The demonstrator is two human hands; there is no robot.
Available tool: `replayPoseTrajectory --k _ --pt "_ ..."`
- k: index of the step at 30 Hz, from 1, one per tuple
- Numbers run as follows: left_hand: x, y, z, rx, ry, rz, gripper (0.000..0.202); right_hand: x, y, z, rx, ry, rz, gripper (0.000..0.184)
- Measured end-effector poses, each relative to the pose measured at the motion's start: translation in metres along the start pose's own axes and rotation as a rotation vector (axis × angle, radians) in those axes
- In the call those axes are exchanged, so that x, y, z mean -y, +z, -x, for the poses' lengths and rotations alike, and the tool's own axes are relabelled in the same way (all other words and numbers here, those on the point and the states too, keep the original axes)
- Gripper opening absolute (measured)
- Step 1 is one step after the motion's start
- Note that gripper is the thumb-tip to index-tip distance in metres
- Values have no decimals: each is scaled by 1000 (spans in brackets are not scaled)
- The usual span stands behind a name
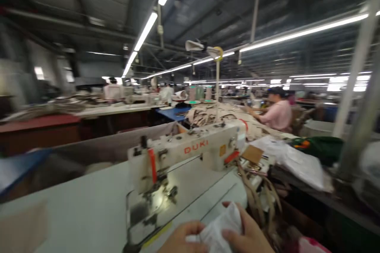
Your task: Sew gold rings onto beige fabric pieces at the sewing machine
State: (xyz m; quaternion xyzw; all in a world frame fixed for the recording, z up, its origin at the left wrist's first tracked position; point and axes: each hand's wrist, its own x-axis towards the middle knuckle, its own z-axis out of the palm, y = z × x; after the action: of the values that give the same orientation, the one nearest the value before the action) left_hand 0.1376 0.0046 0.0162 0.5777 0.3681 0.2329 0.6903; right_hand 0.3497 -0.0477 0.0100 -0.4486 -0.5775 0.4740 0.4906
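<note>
Low in the head view, a crumpled piece of white cloth or paper [221, 227] is held between both hands; the picture is too blurred to tell which material. My left hand [185, 239] has its fingers closed on its left edge. Thumb and fingers of my right hand [246, 231] grip its right side. Just beyond them stands a white sewing machine [190, 144] marked DUKI, with its lamp lit near the needle. The hands are in front of the machine bed, apart from the needle area.
A beige fabric piece [25, 227] lies on the pale table at left. Tan straps [258, 197] hang right of the machine, near a white plastic bag [297, 160]. Behind is a heap of beige pieces [219, 112]. A person in pink [277, 110] sits at back right.
</note>
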Motion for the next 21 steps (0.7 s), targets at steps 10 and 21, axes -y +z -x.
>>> replayPoseTrajectory --k 10,21 --pt "-9 -40 58 -182 41 343 49 -12 58 -75 103 -56 30 49" --pt "15 -37 34 -592 201 -383 42 -11 26 -102 -2 -133 371 61"
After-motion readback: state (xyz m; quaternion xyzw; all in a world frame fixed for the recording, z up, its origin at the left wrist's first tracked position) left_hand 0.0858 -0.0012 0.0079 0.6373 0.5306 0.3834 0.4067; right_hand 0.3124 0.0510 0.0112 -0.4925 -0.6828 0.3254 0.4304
